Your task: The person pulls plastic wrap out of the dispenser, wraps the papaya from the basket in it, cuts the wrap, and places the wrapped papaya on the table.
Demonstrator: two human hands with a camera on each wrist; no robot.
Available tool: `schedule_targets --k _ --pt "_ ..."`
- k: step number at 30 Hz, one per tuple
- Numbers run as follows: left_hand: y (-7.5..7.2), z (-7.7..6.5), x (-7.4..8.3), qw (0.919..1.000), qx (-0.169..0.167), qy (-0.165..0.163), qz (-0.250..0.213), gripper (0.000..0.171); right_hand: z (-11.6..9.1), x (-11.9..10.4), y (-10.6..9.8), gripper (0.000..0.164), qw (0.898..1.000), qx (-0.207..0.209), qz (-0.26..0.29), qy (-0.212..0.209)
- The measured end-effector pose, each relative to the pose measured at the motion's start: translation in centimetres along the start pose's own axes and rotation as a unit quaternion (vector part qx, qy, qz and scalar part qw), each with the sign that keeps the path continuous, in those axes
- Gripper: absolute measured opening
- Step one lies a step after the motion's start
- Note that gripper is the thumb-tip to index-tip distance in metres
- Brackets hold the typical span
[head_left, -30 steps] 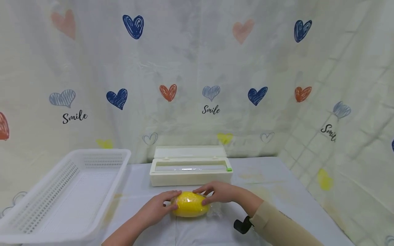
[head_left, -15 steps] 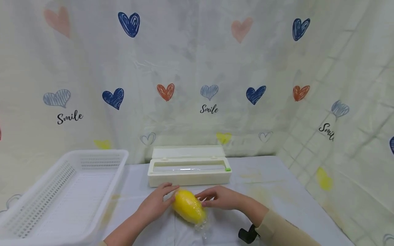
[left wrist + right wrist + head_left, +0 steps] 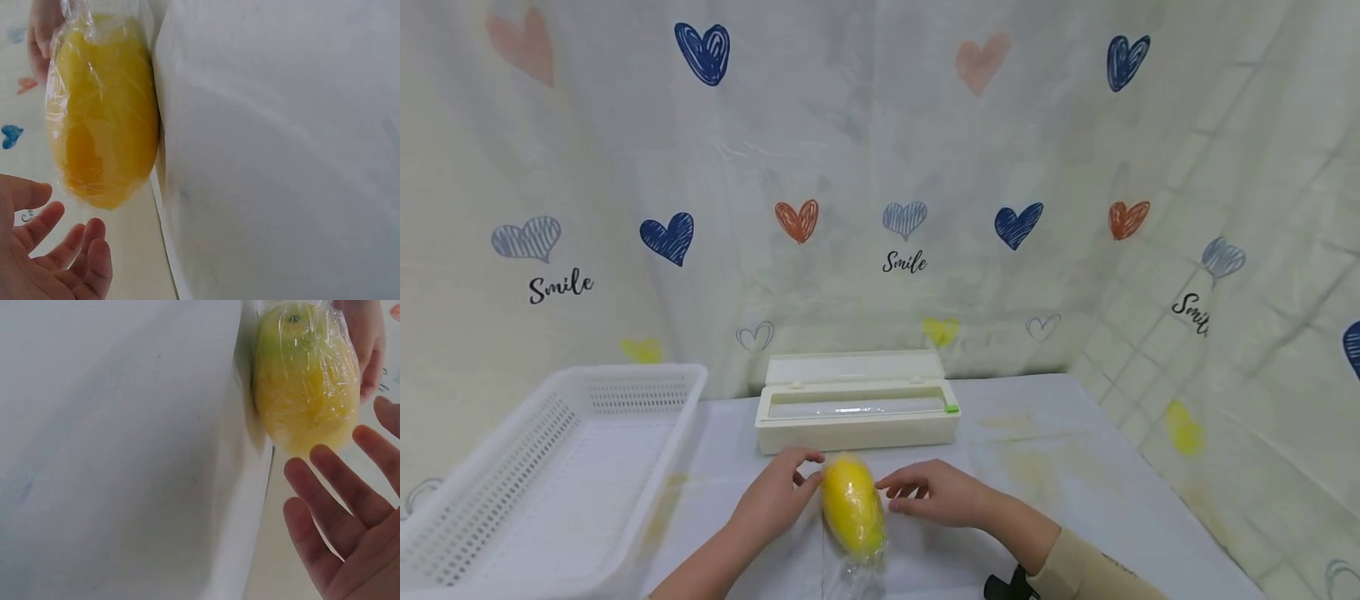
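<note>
A yellow mango (image 3: 853,505), wrapped in clear cling film, lies on the white-covered table (image 3: 1015,450) between the two hands. Its long side points toward the person, and loose film (image 3: 859,577) bunches at the near end. Green tinges that end of the fruit in the right wrist view. Beside it on the left, the left hand (image 3: 777,493) has relaxed, spread fingers, with the fingertips close to the far end. On the other side the right hand (image 3: 938,493) hovers with loosely bent fingers, holding nothing. Both wrist views show the fingers apart from the wrapped mango (image 3: 106,119).
Behind the mango stands a cream cling film dispenser (image 3: 857,432) with its lid (image 3: 853,367) raised and a film roll (image 3: 857,407) inside. A white perforated plastic basket (image 3: 561,492) sits at the left. A heart-printed curtain (image 3: 842,150) hangs behind the table.
The mango has turned from lying crosswise to pointing toward the person, its loose film end swinging from the right to the near side. Both hands have let go of it.
</note>
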State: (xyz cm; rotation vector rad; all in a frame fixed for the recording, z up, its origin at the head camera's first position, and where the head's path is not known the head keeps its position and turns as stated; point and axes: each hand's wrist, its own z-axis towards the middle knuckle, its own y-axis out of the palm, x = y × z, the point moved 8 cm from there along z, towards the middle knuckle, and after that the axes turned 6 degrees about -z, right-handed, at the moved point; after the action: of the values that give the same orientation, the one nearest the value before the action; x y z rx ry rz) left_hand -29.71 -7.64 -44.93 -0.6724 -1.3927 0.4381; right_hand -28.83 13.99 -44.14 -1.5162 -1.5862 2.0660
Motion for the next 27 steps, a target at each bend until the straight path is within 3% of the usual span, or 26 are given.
schedule_targets --k 5,12,17,22,27 --pt "0.5 -1.9 -0.6 0.9992 -0.022 -0.024 -0.024 0.032 0.4 0.0 -0.5 0.041 0.999 0.031 -0.028 0.002" --pt "2.4 -2.9 -0.6 0.9904 -0.083 -0.037 -0.105 0.064 1.6 0.4 0.5 0.06 0.999 -0.01 0.007 0.031" --pt "3.2 -2.6 -0.1 0.9842 -0.103 -0.002 -0.144 0.075 1.5 0.4 1.2 0.064 0.997 0.0 0.047 0.062" --pt "3.4 -1.6 0.6 0.9826 -0.113 0.036 -0.143 0.075 1.1 0.3 0.9 0.068 0.995 0.045 0.019 0.082" --pt "3.3 -1.0 0.9 0.9849 -0.119 0.04 -0.119 0.074 0.9 0.5 0.9 0.07 0.994 0.067 0.008 0.087"
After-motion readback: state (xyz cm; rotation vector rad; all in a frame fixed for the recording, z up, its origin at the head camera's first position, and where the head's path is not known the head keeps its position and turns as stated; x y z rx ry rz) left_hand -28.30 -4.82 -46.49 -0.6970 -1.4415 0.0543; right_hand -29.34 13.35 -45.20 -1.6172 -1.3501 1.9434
